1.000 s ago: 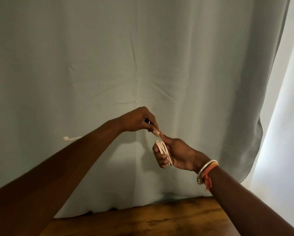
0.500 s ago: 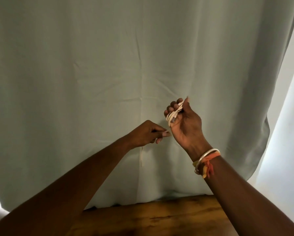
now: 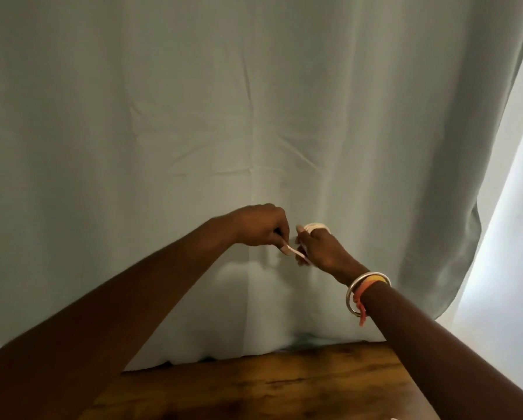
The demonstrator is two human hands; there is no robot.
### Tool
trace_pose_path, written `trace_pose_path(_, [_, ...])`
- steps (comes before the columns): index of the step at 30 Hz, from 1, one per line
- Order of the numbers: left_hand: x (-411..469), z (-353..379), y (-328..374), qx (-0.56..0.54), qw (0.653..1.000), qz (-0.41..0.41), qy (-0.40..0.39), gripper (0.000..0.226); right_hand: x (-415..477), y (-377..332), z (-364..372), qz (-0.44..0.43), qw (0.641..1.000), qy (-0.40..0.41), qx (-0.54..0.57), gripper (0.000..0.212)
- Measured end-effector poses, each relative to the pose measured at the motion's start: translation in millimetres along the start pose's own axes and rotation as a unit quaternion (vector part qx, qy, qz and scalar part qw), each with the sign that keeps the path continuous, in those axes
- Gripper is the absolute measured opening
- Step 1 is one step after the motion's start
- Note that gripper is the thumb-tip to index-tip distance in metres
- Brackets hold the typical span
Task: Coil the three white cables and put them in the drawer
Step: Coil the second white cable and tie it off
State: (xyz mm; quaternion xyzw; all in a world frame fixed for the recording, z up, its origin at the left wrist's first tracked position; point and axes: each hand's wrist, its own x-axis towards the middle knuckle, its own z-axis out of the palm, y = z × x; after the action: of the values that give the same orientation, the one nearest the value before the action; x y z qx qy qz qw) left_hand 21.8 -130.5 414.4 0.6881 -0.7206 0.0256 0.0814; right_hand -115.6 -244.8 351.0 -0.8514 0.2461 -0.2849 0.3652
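A white cable (image 3: 315, 227) is wound in loops around the fingers of my right hand (image 3: 321, 248), which is held up in front of a curtain. My left hand (image 3: 261, 225) pinches the cable's loose end, a short white stretch (image 3: 296, 253) that runs to the right hand. The two hands almost touch. The other white cables and the drawer are not in view.
A pale green curtain (image 3: 254, 131) fills the background, with a brighter white curtain (image 3: 503, 253) at the right. A brown wooden tabletop (image 3: 269, 389) lies below my arms. Bangles and an orange thread sit on my right wrist (image 3: 365, 291).
My right hand has turned and dropped from its raised position, down towards my left hand. My left hand has taken hold of the cable's end beside it.
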Motion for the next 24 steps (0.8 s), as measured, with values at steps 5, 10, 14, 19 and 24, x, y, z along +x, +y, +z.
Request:
trace_pose_path(5, [-2.5,-28.0,-11.5,0.018,0.999,0.038,0.001,0.015,-22.4,2.2,12.0,0.171,0.927,-0.248,0.221,0.061])
trace_pose_path(10, [-4.6,-30.6,-30.3,0.068,0.995,0.046,0.056,0.015,-28.4,-1.7,19.3,0.12,0.793,-0.377,0.463,0.077])
trace_pose_path(14, [-7.8,-12.5,-38.8,0.026,0.99,0.028,0.133,0.018,-25.7,-15.4,19.9,0.059,0.726,-0.379,0.57,0.072])
trace_pose_path(19, [-6.6,38.0,-34.5,-0.175,0.962,0.017,0.211,0.019,-19.4,-26.5,16.1,-0.003,0.691,-0.365,0.624,0.067])
trace_pose_path(24, [-6.9,80.2,-11.8,-0.291,0.924,-0.007,0.249,0.018,-10.9,-24.2,8.4,-0.039,0.663,-0.341,0.665,0.069])
